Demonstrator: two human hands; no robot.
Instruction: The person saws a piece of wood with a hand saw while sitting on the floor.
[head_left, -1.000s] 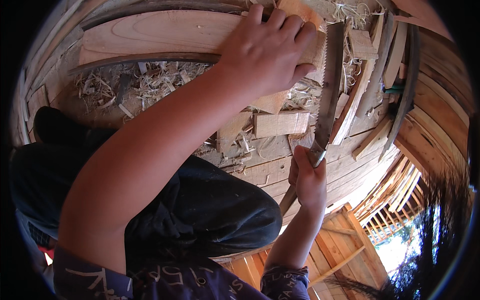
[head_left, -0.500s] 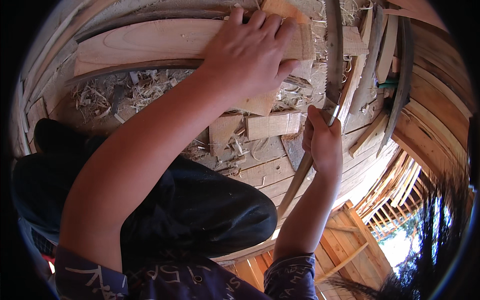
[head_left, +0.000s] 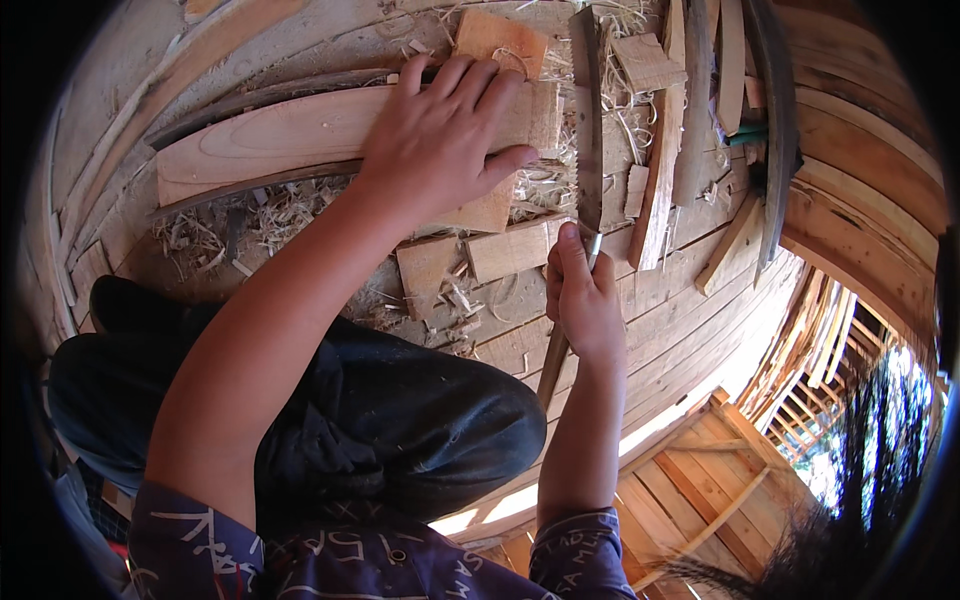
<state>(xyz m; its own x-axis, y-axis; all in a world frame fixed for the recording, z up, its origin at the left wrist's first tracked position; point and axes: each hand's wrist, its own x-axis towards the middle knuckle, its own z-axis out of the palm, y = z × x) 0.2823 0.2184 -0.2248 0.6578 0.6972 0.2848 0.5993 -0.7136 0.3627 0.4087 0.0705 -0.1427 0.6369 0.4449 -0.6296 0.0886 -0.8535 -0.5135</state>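
Left hand spread flat, fingers splayed, pressing down on the long pale wooden plank near its right end; right hand closed in a fist round the wooden handle of the handsaw, thumb laid up along the grip. Reading from the left, we see the plank lying across the board floor, with wood shavings scattered just below it; beneath the left forearm, the person's bent knee in dark trousers; short offcut blocks lie between the two hands; the saw blade runs up from the right hand and meets the plank's right end, just beside the left fingertips; further right, a cluster of narrow wooden strips stands on the floor. We judge the step in hand to be a crosscut through the plank's end, the stroke under way; the next move calls for steady downward pressure from the left hand, and a straight stroke that keeps the teeth clear of those fingertips.
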